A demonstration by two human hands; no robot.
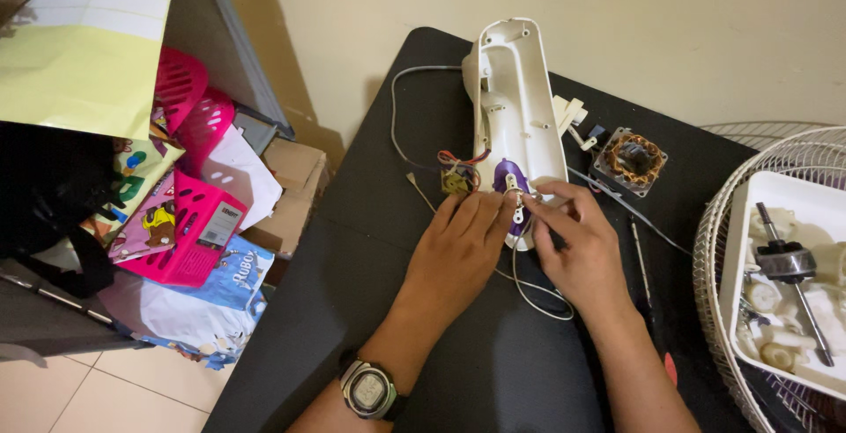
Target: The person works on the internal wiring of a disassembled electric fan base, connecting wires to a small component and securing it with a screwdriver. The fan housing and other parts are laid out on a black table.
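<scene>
Head view: we pinch a small white part (518, 213) between both hands, left hand (458, 252) and right hand (577, 248), at the near end of the opened white housing (515, 107) on the black tabletop (370, 222); motor core (630, 160) already out at right, wiring still attached

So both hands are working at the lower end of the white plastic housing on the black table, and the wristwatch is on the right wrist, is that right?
Not quite. The head view shows the wristwatch on the left wrist, not the right. The rest holds: the left hand and right hand are both at the lower end of the white plastic housing on the black table.
</scene>
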